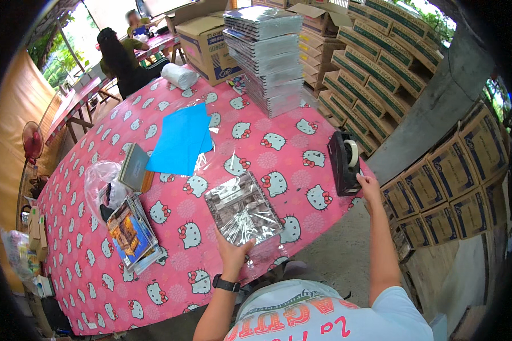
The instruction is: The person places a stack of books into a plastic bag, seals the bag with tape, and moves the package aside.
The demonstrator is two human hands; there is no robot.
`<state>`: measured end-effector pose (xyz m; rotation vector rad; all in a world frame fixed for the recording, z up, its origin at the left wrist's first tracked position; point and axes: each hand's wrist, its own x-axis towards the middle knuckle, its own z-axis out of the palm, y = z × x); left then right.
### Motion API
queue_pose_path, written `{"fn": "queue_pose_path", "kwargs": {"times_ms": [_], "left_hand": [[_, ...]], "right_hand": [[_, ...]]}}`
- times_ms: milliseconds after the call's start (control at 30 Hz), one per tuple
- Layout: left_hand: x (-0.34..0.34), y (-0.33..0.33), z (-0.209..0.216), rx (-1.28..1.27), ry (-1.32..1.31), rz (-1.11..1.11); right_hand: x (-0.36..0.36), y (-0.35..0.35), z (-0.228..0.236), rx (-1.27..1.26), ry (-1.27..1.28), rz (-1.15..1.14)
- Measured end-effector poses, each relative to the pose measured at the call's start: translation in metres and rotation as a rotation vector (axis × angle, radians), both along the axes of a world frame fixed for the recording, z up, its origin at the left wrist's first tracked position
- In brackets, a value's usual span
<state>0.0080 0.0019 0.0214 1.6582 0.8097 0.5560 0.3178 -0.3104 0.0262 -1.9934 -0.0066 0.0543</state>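
A spiral notebook point(244, 207) with a dark picture cover, in a shiny clear plastic sleeve, lies near the table's front edge. My left hand point(233, 253) grips its near edge, thumb on top and fingers at the side. A black tape dispenser point(340, 170) with a pale tape roll point(351, 153) stands at the table's right edge. At its near end, my right hand point(371, 190) is closed in a pinch. Whatever is between those fingertips, perhaps tape, is too small to make out.
Left of the notebook lie blue sheets point(179, 142), a small box point(135, 167), a plastic bag point(105, 184) and several picture-covered notebooks point(132, 234). A tall stack of wrapped notebooks point(264, 62) stands at the back beside a carton point(205, 48). Two people sit beyond.
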Motion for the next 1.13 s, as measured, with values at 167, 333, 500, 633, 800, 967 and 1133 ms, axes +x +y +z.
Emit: {"fn": "queue_pose_path", "kwargs": {"times_ms": [167,333,500,633,800,967,1133], "left_hand": [[-0.008,0.007,-0.003,0.015,0.042,0.017],[-0.010,0.006,-0.016,0.038,0.081,0.057],[-0.006,0.007,-0.004,-0.083,-0.042,0.037],[-0.002,0.005,-0.019,0.030,-0.032,0.046],[-0.007,0.003,-0.008,-0.015,0.030,0.095],[-0.005,0.004,-0.016,-0.084,-0.020,0.066],[-0.011,0.009,-0.011,0.090,0.059,0.022]], "right_hand": [[-0.023,0.024,0.007,-0.140,-0.597,-0.018],[-0.081,0.006,-0.039,0.567,0.349,-0.185],[-0.067,0.063,-0.002,0.850,0.782,0.163],[-0.078,0.064,0.010,0.544,0.439,0.060],[-0.110,0.059,0.015,0.513,0.264,-0.127],[-0.114,0.038,-0.012,0.523,0.253,-0.210],[-0.071,0.036,-0.054,0.986,1.005,0.243]]}}
